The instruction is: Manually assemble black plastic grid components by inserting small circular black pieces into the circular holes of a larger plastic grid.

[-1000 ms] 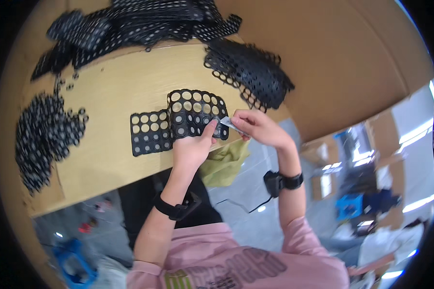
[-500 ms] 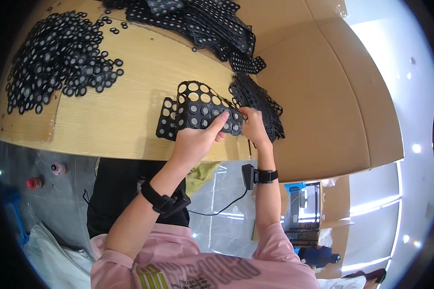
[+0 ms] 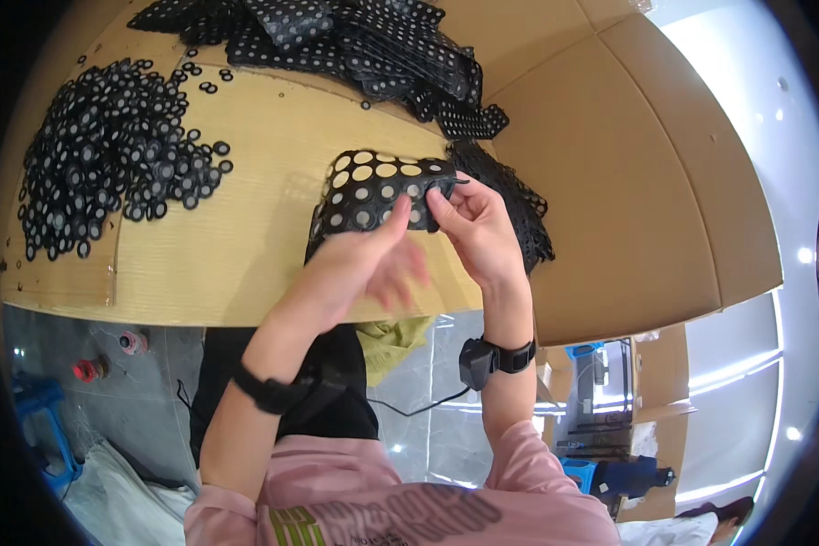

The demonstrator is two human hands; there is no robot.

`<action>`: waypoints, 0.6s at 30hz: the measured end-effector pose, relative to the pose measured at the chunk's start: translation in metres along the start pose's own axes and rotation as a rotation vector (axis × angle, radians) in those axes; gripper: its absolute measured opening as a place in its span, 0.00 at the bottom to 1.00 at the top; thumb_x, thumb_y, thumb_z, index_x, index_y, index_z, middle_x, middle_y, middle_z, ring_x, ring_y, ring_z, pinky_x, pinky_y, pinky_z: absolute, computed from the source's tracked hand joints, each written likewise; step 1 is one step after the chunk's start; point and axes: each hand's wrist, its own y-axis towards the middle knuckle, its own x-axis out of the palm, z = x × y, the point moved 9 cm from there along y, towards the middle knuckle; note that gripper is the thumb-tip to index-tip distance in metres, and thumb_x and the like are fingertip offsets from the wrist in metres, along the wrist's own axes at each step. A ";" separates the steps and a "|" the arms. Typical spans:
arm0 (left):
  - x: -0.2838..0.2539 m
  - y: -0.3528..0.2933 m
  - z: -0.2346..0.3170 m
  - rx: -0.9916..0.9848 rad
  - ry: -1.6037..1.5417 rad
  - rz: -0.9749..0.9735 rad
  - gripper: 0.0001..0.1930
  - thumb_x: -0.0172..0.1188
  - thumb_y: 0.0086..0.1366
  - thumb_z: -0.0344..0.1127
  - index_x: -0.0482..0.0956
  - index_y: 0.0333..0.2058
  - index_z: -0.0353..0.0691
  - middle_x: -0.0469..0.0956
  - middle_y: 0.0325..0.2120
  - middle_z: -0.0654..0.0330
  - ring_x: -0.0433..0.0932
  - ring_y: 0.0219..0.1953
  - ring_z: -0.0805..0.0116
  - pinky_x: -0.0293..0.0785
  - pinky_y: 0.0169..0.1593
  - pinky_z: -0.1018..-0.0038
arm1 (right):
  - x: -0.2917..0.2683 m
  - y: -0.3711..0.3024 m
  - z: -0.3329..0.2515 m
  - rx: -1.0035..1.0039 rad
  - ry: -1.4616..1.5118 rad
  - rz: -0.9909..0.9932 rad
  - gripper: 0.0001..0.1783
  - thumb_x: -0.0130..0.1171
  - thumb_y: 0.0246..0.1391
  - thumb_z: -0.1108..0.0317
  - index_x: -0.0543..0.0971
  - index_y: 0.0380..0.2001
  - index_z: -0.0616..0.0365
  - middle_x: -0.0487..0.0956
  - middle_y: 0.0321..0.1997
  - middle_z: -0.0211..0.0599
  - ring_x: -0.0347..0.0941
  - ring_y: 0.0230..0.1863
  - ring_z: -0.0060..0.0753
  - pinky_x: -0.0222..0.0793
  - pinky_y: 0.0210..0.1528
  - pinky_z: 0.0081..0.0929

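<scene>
Sheet (image 3: pixel 373 194), black and holed, raised over the middle of the table (image 3: pixel 196 259), pinched at one end in the right grip (image 3: pixel 485 232), with the left grip (image 3: pixel 359 264) too blurred to tell, perhaps liable to slip or tear from an uneven tug.

Left fingers (image 3: pixel 399 276) dropped below black perforated sheet (image 3: pixel 374 193), blurred; right thumb (image 3: pixel 443 213) now over sheet's right end.

blurred green and grey lettering (image 3: pixel 409 512) crosses the pink shirt (image 3: pixel 346 469), not clearly legible.
</scene>
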 end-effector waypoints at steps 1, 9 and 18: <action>0.011 -0.020 -0.007 -0.216 0.069 -0.221 0.21 0.60 0.62 0.49 0.77 0.27 0.33 0.76 0.18 0.62 0.73 0.19 0.75 0.68 0.24 0.80 | 0.007 0.003 -0.004 -0.010 0.011 -0.013 0.08 0.57 0.56 0.75 0.76 0.39 0.66 0.80 0.39 0.33 0.74 0.37 0.17 0.70 0.42 0.16; 0.003 -0.047 0.082 0.577 0.811 0.241 0.13 0.64 0.57 0.30 0.75 0.38 0.29 0.77 0.28 0.59 0.75 0.28 0.76 0.72 0.32 0.81 | 0.034 -0.004 -0.015 -0.045 -0.030 -0.030 0.09 0.58 0.55 0.76 0.75 0.40 0.66 0.80 0.38 0.35 0.75 0.40 0.20 0.72 0.44 0.18; -0.010 -0.039 0.061 0.707 0.596 0.267 0.10 0.66 0.54 0.29 0.75 0.31 0.30 0.79 0.23 0.56 0.79 0.24 0.71 0.74 0.28 0.79 | 0.052 -0.017 0.004 -0.030 0.031 0.001 0.08 0.59 0.54 0.77 0.77 0.38 0.65 0.79 0.36 0.31 0.73 0.38 0.17 0.71 0.42 0.18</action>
